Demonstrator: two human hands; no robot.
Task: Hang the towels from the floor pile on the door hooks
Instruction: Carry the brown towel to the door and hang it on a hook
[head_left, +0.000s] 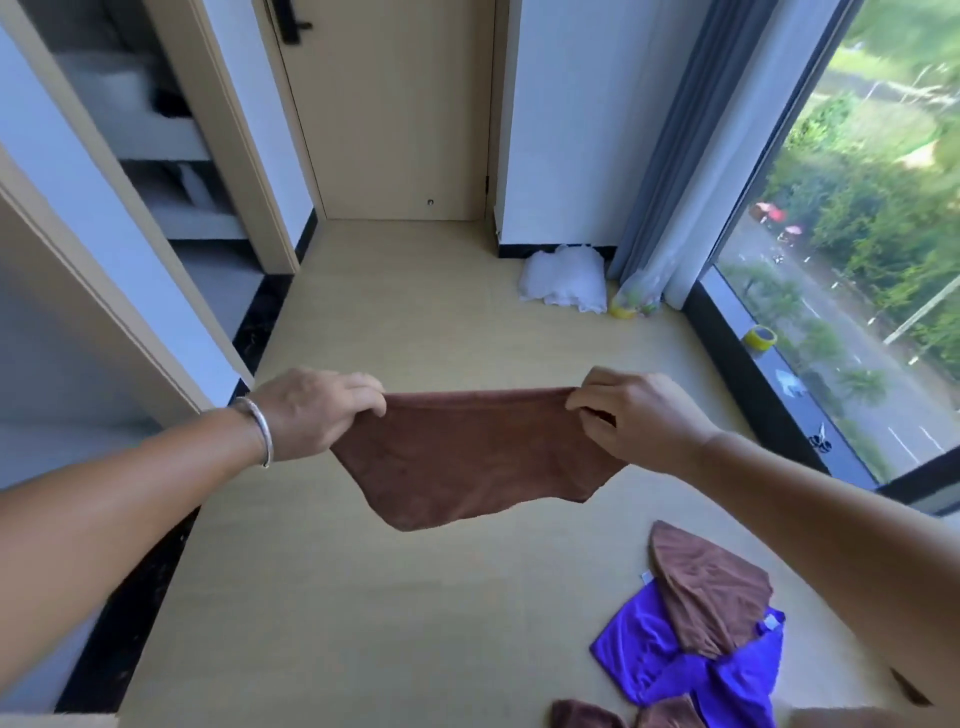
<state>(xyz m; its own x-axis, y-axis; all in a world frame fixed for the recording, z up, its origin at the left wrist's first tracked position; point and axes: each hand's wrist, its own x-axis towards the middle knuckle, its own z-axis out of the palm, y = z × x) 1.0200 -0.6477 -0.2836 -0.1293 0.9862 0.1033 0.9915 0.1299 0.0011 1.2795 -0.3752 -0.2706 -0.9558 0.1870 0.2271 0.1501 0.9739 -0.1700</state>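
Observation:
A brown towel (470, 457) hangs stretched in the air between both hands, above the floor. My left hand (311, 410) pinches its left top corner; a silver bangle is on that wrist. My right hand (634, 415) pinches the right top corner. The floor pile (696, 639) lies at the lower right: a brown towel over a purple-blue one, with more brown cloth at the bottom edge. The beige door (395, 114) stands straight ahead, shut, its black handle at the top. No hooks show in this view.
White crumpled cloth (566, 280) and a plastic bag (636, 296) lie by the far wall and grey curtain (670, 156). A big window with a black sill (748, 374) runs along the right, with yellow tape on it. An open doorway is at left.

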